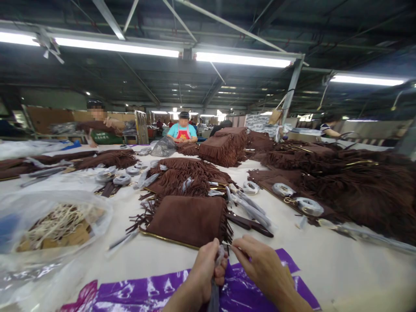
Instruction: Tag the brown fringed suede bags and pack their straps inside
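Close to the table's near edge, my left hand (204, 268) is wrapped round a grey plastic-wrapped strap (213, 297) that hangs down toward me. My right hand (260, 264), just beside it, has thumb and fingers pinched on a thin white strip (226, 244) at the strap's upper end; whether it is a cord or a tie I cannot tell. Right beyond both hands lies a flat brown fringed bag (188, 219) with a gold zip along its near edge. A dark brown strap (250, 223) sticks out from its right side. Purple plastic sheeting (139, 290) lies beneath my hands.
At the left, a clear plastic bag (104, 208) holds pale cords and cardboard tags. More fringed brown bags (221, 145) are piled ahead and at the right (367, 186). Wrapped rings (310, 207) lie among them. One person (183, 130) works across the table, another (104, 125) further left.
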`<state>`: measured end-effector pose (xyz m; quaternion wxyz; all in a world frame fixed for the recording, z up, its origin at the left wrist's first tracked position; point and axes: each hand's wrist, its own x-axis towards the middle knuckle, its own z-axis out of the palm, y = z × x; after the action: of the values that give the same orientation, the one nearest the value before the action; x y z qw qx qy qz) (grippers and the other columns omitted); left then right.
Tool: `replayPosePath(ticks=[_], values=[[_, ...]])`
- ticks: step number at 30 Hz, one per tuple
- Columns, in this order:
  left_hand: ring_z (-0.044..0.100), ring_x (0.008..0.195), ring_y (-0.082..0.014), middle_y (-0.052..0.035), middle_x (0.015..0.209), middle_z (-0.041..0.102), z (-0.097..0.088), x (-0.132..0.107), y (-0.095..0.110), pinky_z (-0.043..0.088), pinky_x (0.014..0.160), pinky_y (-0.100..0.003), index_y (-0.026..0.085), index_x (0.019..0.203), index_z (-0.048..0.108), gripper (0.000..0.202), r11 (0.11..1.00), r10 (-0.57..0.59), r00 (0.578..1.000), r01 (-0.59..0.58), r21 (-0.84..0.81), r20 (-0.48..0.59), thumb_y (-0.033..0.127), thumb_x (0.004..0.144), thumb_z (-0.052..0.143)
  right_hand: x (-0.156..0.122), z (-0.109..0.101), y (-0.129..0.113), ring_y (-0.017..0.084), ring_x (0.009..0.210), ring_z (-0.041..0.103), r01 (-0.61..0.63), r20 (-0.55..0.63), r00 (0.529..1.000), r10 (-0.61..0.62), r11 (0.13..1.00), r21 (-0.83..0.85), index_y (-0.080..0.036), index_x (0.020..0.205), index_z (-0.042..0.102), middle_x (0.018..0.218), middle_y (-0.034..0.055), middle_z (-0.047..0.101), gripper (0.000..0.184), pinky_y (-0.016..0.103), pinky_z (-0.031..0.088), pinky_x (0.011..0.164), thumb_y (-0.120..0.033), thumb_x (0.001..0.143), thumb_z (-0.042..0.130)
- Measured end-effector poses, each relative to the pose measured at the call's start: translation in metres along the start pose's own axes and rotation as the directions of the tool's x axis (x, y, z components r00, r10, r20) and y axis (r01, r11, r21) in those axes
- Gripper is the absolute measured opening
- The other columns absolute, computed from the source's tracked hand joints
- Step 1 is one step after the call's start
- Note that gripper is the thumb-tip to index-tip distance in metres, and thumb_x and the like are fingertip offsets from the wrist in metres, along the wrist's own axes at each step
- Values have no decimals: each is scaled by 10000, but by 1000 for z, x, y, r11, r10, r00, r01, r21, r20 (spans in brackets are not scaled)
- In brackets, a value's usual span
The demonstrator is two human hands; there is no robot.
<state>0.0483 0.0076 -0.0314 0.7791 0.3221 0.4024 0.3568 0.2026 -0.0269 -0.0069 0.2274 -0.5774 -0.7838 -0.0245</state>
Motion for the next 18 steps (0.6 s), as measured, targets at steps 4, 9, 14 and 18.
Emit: replayPosePath(ticks=[4, 9, 14, 18], values=[[311, 365, -31, -5, 589, 587, -2, 3, -13, 147, 388, -204, 137, 768, 571, 486, 985, 167, 985, -169, 47, 34, 596, 644, 668, 4, -2, -1, 168, 695, 615, -26, -2, 1000, 26, 999, 28, -226, 771, 611, 716, -1, 603, 255, 258, 364, 622, -240, 962, 443], [327, 330, -33, -16, 582, 615, -3, 5, -16, 154, 374, -215, 138, 756, 563, 446, 981, 171, 985, -173, 91, 32, 530, 597, 701, 7, -2, 4, 167, 674, 601, 20, 25, 1000, -18, 998, -61, -233, 771, 631, 715, 2, 611, 265, 260, 318, 566, -238, 955, 441], [373, 304, -54, -12, 505, 602, 0, 5, -19, 169, 357, -212, 170, 665, 506, 269, 968, 174, 985, -169, 184, -7, 398, 649, 647, 8, -4, 1, 154, 656, 604, 39, 38, 999, -34, 988, -146, -228, 742, 632, 707, 0, 620, 243, 269, 267, 540, -194, 922, 473], [446, 312, -83, -32, 534, 644, 3, 7, -23, 201, 349, -211, 175, 692, 497, 137, 952, 187, 982, -172, 252, -38, 289, 691, 573, 10, -6, -1, 147, 589, 594, 47, 84, 996, -25, 958, -281, -219, 734, 628, 714, 7, 631, 223, 293, 203, 505, -182, 912, 499]])
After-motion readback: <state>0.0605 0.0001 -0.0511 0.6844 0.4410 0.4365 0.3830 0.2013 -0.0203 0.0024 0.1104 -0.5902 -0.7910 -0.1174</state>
